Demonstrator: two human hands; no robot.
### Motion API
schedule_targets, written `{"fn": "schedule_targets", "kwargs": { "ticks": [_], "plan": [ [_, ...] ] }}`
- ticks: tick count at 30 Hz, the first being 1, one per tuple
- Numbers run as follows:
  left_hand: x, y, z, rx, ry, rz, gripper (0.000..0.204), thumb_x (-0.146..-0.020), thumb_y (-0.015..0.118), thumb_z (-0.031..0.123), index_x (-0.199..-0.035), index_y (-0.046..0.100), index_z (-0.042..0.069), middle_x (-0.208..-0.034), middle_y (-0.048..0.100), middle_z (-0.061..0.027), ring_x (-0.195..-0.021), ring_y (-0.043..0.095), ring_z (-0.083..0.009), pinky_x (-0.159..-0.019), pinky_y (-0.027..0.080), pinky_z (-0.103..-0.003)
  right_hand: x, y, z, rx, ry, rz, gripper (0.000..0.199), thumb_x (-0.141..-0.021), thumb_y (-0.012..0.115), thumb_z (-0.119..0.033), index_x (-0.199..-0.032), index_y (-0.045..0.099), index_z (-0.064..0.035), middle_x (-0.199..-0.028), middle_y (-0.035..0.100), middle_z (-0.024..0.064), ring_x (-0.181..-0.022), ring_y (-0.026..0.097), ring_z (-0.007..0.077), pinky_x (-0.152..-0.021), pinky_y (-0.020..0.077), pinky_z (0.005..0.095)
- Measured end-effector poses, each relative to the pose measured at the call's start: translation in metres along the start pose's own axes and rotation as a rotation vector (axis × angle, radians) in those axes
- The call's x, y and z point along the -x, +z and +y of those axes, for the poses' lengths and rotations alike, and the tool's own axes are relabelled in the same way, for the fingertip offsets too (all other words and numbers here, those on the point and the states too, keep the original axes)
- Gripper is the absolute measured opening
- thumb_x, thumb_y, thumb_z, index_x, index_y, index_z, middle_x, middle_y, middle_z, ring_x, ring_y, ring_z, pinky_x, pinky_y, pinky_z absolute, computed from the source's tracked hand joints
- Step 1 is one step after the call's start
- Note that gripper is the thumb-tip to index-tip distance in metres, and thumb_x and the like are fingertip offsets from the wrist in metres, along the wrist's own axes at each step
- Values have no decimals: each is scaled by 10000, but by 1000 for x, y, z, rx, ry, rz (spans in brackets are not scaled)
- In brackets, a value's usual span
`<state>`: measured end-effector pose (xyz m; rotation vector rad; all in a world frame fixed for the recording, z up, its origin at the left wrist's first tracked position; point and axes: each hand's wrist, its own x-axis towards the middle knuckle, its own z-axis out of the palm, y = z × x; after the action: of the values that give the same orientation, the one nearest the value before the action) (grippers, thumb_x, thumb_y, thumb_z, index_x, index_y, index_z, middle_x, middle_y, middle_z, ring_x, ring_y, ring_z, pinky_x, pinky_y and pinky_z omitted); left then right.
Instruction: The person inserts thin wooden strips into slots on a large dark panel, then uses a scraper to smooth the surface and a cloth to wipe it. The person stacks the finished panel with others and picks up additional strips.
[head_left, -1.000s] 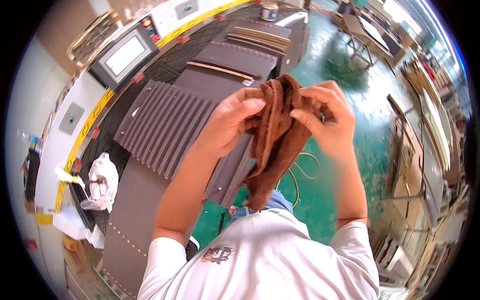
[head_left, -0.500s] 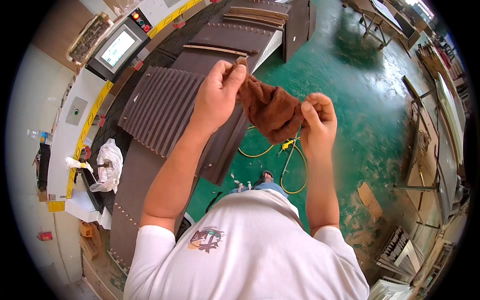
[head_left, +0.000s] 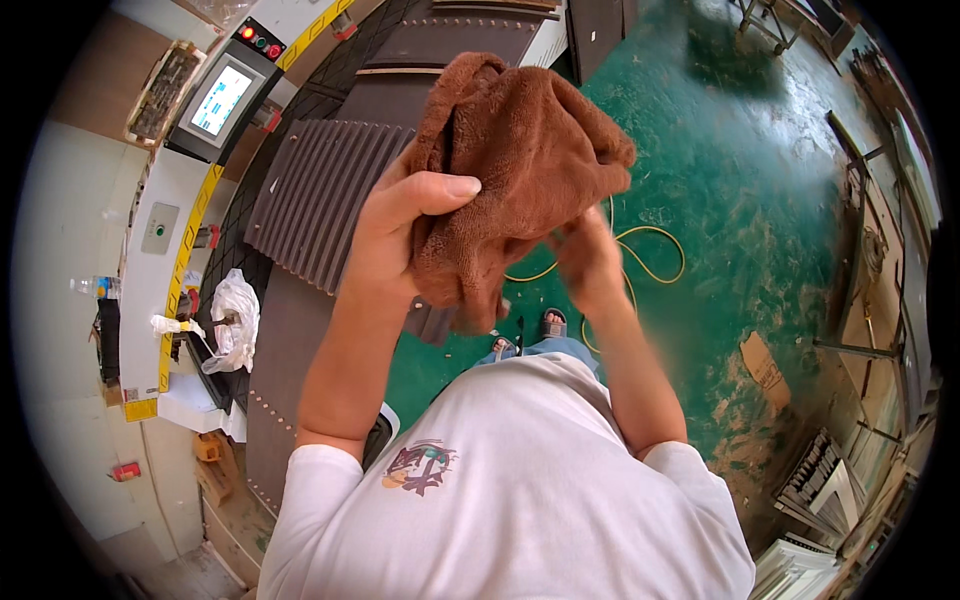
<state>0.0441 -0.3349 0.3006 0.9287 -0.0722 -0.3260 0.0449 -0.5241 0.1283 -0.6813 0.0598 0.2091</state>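
Head view is showing a person in a white T-shirt (head_left: 520, 490) holding a brown towel (head_left: 515, 165) up in the upper middle of the frame, well above the green floor (head_left: 760, 200). The left hand (head_left: 400, 235) is gripping the towel's left side, thumb pressing across the front of the cloth and the other fingers hiding behind it, clamped on the fabric. The right hand (head_left: 590, 262) is sitting just under the towel's lower right edge, blurred; it is touching the cloth, but whether its fingers are closing on it I cannot tell. A dark ribbed conveyor (head_left: 315, 195) is running along the left of the frame, with a control screen (head_left: 220, 100) in the upper left. A yellow hose (head_left: 655, 255) is lying on the floor right of centre, and a white plastic bag (head_left: 235, 320) is resting at the left.
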Motion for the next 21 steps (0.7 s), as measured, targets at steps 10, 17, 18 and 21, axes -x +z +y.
{"fn": "schedule_targets", "kwargs": {
  "ticks": [10,17,18,21],
  "plan": [
    [-13,-6,-8,-78,82,149,563,-875,606,-3,-1419,477,-68,-1285,641,-176,-1147,673,-279,-1011,562,-415,13,31,-28,-195,264,-430,1253,-661,873,-649,-1587,292,-37,-1546,455,184,-1390,507,341,-1132,464,502],
    [-14,-18,-31,-165,443,470,513,-976,593,-19,-1477,508,51,-1338,650,-110,-1186,657,-221,-1071,504,-359,7,24,-67,18,234,-151,583,-841,840,-127,-1335,564,14,-1209,667,123,-1051,675,241,-884,553,348],
    [-14,-23,-34,-206,523,545,484,-991,590,-22,-1464,537,61,-1333,661,-100,-1190,655,-205,-1076,494,-342,5,18,-69,110,230,-131,535,-846,833,-111,-1304,588,16,-1166,683,108,-1000,685,219,-831,551,309],
    [0,-76,-50,-860,471,472,355,-1000,600,-28,-1344,653,40,-1254,713,-94,-1165,661,-169,-1051,491,-307,11,-1,-71,326,89,74,544,-853,822,-87,-1326,578,24,-1134,682,77,-935,666,153,-749,493,254]
  ]
}}
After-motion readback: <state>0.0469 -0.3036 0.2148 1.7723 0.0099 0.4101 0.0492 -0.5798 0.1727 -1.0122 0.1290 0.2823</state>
